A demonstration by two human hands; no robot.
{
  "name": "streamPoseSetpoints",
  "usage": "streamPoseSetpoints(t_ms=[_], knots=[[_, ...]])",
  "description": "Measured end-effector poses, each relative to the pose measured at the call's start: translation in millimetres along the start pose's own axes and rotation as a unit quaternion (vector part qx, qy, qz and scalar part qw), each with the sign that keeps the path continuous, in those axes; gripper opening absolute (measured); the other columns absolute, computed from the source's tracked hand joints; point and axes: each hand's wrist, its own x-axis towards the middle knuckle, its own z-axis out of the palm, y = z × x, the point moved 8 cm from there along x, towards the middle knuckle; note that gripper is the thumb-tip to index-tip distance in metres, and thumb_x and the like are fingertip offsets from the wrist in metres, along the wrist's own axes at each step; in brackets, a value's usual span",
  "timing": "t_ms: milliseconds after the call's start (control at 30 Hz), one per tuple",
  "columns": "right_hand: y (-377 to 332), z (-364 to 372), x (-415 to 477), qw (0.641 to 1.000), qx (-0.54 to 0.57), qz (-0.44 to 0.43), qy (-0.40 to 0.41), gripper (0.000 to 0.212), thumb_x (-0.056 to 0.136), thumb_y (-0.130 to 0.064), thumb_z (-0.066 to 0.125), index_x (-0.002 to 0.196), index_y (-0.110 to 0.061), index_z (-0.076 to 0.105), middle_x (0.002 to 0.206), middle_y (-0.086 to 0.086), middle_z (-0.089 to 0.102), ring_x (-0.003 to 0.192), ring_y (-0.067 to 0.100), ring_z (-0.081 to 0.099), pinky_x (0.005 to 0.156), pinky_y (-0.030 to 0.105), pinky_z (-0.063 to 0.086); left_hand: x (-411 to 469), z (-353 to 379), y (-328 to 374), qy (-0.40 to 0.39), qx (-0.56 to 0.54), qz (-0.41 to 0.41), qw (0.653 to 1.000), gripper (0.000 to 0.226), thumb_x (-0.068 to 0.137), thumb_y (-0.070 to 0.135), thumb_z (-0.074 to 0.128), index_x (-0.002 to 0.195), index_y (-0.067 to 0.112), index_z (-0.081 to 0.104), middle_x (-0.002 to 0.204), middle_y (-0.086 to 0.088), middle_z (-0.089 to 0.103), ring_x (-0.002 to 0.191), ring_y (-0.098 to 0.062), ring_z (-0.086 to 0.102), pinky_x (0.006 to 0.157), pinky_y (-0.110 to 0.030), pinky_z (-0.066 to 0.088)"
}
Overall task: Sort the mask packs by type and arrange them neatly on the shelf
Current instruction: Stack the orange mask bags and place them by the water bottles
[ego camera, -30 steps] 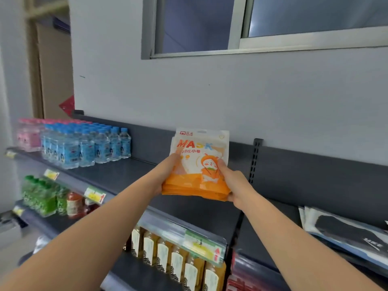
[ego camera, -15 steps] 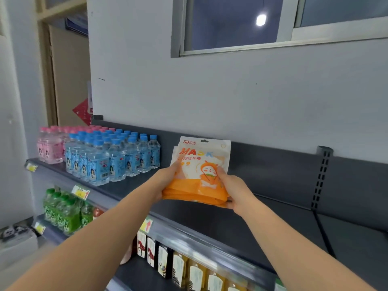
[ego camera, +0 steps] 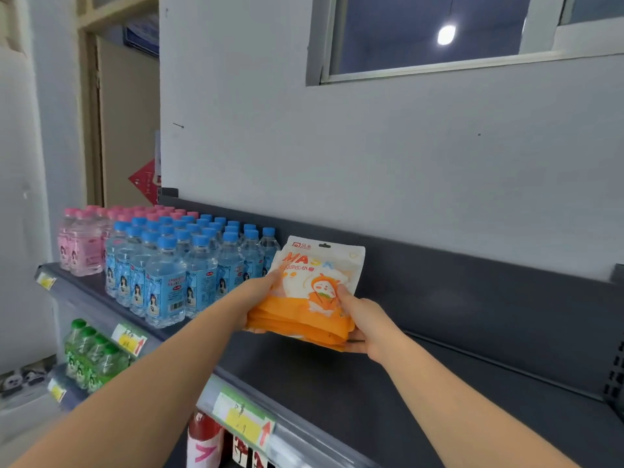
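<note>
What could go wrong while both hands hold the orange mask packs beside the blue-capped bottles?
1. The left hand and right hand grip the stack of orange-and-white plastic mask packs only at its sides; its lower edges fan out, so packs might slip onto the dark grey shelf.
2. The left hand is near the clear blue-capped water bottles and might knock one.

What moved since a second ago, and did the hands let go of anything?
The orange mask packs moved left along the shelf, up beside the blue-capped bottles. Nothing was let go: left hand and right hand still grip the stack's sides.
</note>
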Motion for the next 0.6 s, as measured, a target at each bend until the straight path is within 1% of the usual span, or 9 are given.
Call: streamPoseSetpoints(t_ms=[133, 233, 300, 367, 433, 467, 533, 600], knots=[[4.1, 20.7, 25.1, 0.999, -0.021, 0.021, 0.02, 0.062, 0.085, -0.065, 0.055, 0.126, -0.018, 0.053, 0.108, 0.008, 0.071, 0.094, 0.027, 0.071, 0.085, 0.046, 0.058, 37.4, -15.4, -1.1, -0.026, 0.035, -0.012, 0.999, 0.07, 0.087, 0.064, 0.052, 0.134, 0.013, 0.042, 0.117, -0.014, 0.06, 0.105, -0.033, 0.061, 0.079, -0.043, 0.054], [5.6, 36.1, 37.9, 0.998, -0.021, 0.04, 0.04, 0.064, 0.086, -0.066, 0.053, 0.129, -0.018, 0.051, 0.109, 0.008, 0.07, 0.094, 0.028, 0.07, 0.078, 0.042, 0.059, 62.7, -25.6, -1.0, -0.049, 0.048, -0.024, 0.997, 0.076, 0.086, 0.064, 0.054, 0.141, 0.014, 0.037, 0.128, -0.015, 0.055, 0.113, -0.035, 0.058, 0.085, -0.046, 0.054], [7.0, 44.3, 46.0, 0.996, -0.024, 0.051, 0.063, 0.068, 0.086, -0.067, 0.053, 0.133, -0.018, 0.047, 0.111, 0.009, 0.068, 0.094, 0.028, 0.069, 0.073, 0.039, 0.059, 79.8, -30.6, -2.2, -0.066, 0.057, -0.026, 0.996, 0.084, 0.084, 0.067, 0.054, 0.146, 0.015, 0.031, 0.138, -0.016, 0.049, 0.12, -0.037, 0.053, 0.092, -0.05, 0.052], [9.3, 50.8, 54.5, 0.994, -0.019, 0.061, 0.085, 0.07, 0.085, -0.067, 0.054, 0.134, -0.018, 0.046, 0.113, 0.009, 0.067, 0.096, 0.029, 0.068, 0.077, 0.042, 0.059, 93.2, -32.4, -1.7, -0.08, 0.078, -0.017, 0.994, 0.093, 0.082, 0.072, 0.05, 0.151, 0.014, 0.024, 0.149, -0.015, 0.038, 0.131, -0.038, 0.043, 0.104, -0.053, 0.043], [11.0, 57.0, 59.6, 0.992, -0.008, 0.069, 0.103, 0.068, 0.085, -0.065, 0.056, 0.132, -0.017, 0.047, 0.112, 0.01, 0.067, 0.095, 0.03, 0.068, 0.079, 0.044, 0.06, 103.8, -34.2, 1.0, -0.066, 0.118, 0.008, 0.991, 0.094, 0.086, 0.072, 0.043, 0.154, 0.012, 0.018, 0.155, -0.014, 0.028, 0.139, -0.035, 0.033, 0.113, -0.048, 0.033], [11.2, 60.0, 61.4, 0.991, 0.0, 0.073, 0.109, 0.067, 0.085, -0.065, 0.057, 0.131, -0.017, 0.048, 0.111, 0.01, 0.067, 0.094, 0.03, 0.069, 0.076, 0.043, 0.06, 110.0, -35.1, 4.3, -0.054, 0.154, 0.031, 0.986, 0.09, 0.089, 0.07, 0.038, 0.154, 0.011, 0.018, 0.156, -0.014, 0.027, 0.14, -0.034, 0.031, 0.113, -0.045, 0.031], [10.7, 65.5, 63.8, 0.99, 0.013, 0.081, 0.117, 0.067, 0.085, -0.063, 0.058, 0.132, -0.017, 0.048, 0.112, 0.012, 0.067, 0.092, 0.031, 0.068, 0.066, 0.041, 0.06, 115.1, -34.8, 15.4, -0.03, 0.249, 0.095, 0.963, 0.074, 0.097, 0.06, 0.029, 0.153, 0.011, 0.022, 0.154, -0.014, 0.031, 0.137, -0.033, 0.034, 0.109, -0.041, 0.032], [10.3, 69.0, 66.0, 0.988, 0.031, 0.089, 0.125, 0.068, 0.085, -0.061, 0.06, 0.135, -0.017, 0.045, 0.116, 0.013, 0.064, 0.094, 0.033, 0.067, 0.062, 0.041, 0.059, 118.0, -35.5, 25.0, -0.004, 0.3, 0.156, 0.941, 0.067, 0.1, 0.055, 0.026, 0.151, 0.012, 0.026, 0.15, -0.015, 0.038, 0.133, -0.032, 0.041, 0.104, -0.042, 0.037]])
